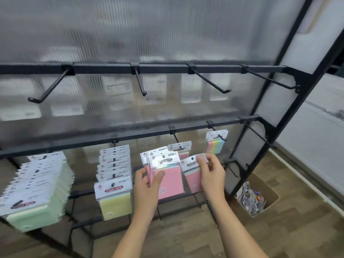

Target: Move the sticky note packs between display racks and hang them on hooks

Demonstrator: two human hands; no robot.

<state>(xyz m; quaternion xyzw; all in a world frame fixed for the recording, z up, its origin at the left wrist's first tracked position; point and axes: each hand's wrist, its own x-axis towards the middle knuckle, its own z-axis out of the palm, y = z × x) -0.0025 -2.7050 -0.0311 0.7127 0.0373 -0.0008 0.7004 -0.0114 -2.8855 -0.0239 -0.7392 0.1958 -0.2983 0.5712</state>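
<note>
My left hand grips a small stack of pink sticky note packs in front of the rack's lower bar. To its right, my right hand pinches the white header of a single pink pack, tilted. Behind them a pink pack hangs on a hook. A rainbow pack hangs further right. Yellow packs fill a hook left of my hands, and green packs fill the far-left hook.
The upper bar carries several bare hooks, such as the hook above my hands. A bare hook sticks out at the lower bar's right end. A cardboard box of packaged items sits on the wooden floor, right of the rack's black frame.
</note>
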